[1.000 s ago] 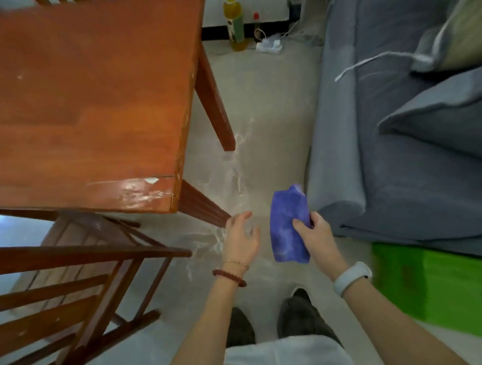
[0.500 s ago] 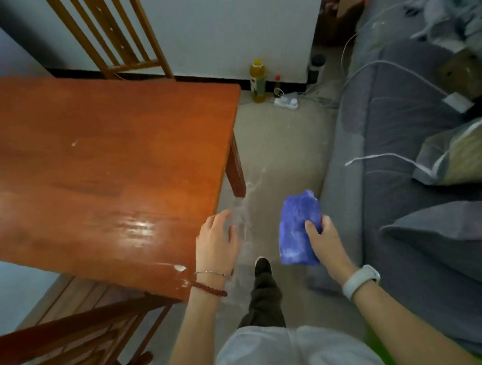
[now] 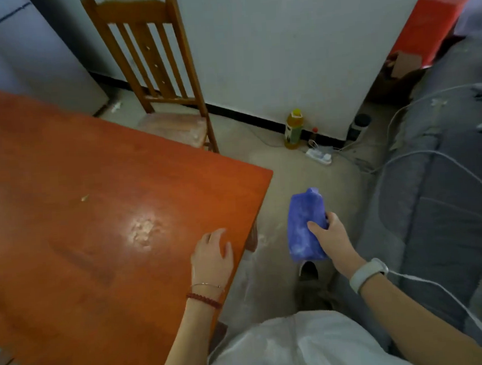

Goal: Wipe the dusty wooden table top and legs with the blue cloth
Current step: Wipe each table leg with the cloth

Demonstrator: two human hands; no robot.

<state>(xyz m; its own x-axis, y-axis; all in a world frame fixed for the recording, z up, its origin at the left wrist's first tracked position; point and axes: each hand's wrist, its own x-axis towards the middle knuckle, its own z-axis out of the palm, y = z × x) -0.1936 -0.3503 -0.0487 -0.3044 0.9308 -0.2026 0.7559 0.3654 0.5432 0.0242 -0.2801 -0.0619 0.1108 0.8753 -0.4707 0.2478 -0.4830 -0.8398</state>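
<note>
Now: left hand (image 3: 212,259) flat, fingers spread, on worktop (image 3: 95,219) lower centre | right hand (image 3: 332,237) grip pinching blue cloth (image 3: 304,226) off worktop edge, centre-right

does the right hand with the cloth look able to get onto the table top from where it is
Probably yes: the right hand holds the blue cloth over the floor beside the table top, with nothing between them.

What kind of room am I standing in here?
Probably a lived-in home room, a mix of dining and living area: a wooden table with a slatted chair beside it, a grey sofa on the right, and bottles plus a power strip on the floor.
</note>
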